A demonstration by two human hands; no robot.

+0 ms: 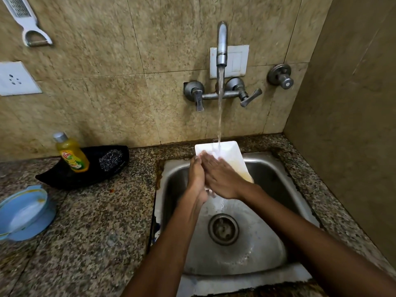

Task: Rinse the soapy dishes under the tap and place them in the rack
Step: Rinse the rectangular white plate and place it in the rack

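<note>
A white rectangular plate (225, 152) is held tilted over the steel sink (278, 174), under the water stream from the wall tap (222, 43). My left hand (196, 179) grips the plate's left edge from the side. My right hand (222, 179) lies flat on the plate's face with the fingers stretched out; it covers the plate's lower part. Water runs off the plate down toward the drain (223, 229). A yellowish smear shows on the plate's right lower edge.
On the granite counter (102, 211) at the left are a blue bowl (23, 213), a black tray (64, 179) with a yellow dish soap bottle (71, 154) and a steel scrubber (110, 159). A peeler (25, 20) hangs on the wall. A side wall stands at the right.
</note>
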